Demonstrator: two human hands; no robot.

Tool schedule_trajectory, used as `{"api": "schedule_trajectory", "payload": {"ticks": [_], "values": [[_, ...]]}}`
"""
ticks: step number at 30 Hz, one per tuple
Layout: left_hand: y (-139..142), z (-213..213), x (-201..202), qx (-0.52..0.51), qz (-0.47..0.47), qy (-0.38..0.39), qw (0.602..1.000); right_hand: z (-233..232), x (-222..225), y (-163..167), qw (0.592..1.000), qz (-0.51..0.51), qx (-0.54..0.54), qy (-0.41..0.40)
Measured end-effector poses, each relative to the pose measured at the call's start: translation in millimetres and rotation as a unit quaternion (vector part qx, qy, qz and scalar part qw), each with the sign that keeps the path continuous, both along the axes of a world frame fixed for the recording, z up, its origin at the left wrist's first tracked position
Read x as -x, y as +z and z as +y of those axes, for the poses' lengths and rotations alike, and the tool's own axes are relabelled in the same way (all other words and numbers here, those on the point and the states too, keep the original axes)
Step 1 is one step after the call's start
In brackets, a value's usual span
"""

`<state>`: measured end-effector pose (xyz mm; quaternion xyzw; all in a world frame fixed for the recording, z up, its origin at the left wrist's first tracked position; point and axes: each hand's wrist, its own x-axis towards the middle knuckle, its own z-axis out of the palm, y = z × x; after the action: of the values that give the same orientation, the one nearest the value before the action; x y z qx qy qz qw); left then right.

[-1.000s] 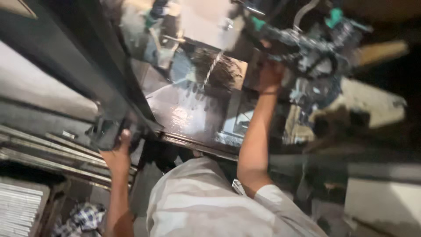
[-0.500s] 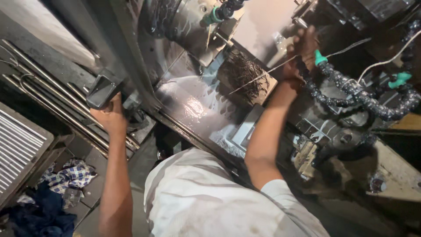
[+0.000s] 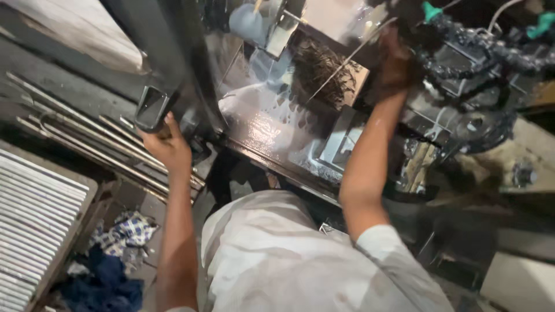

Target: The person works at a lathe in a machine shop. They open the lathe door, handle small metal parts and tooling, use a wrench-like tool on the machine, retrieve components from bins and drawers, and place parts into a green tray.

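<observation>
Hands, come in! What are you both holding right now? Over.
Left hand gripping dark door handle. Right hand reaching into wet machine, grip unclear. Black coolant hoses crowd beside it.

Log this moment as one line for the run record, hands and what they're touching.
left hand: gripping dark door handle | right hand: reaching inside the machine by the segmented coolant hoses, grip unclear | wet machine bed

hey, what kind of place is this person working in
Most likely a machine shop, at an open metal-cutting machine: wet metal bed, a heap of dark swarf, and segmented coolant hoses. The left hand grips the machine's door handle.
</observation>
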<state>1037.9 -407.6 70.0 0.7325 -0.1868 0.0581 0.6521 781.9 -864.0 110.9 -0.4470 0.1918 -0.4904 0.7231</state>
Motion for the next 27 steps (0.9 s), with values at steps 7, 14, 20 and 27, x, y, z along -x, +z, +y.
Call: {"api": "schedule_trajectory", "payload": {"ticks": [7,14,20,27], "values": [[52,22,104,-0.052,-0.207,-0.211,0.954,181,61,-45,0.872,0.365,0.198,-0.26],[64,-51,183,-0.043,-0.265,-0.508,0.819,375,107,36,0.83,0.424,0.196,-0.305],[53,-32,266,0.021,-0.231,-0.639,0.733,465,179,62,0.811,0.472,0.152,-0.31],[-45,-4,218,0.059,-0.062,-0.545,0.834,499,365,94,0.667,0.228,0.175,-0.687]]}}
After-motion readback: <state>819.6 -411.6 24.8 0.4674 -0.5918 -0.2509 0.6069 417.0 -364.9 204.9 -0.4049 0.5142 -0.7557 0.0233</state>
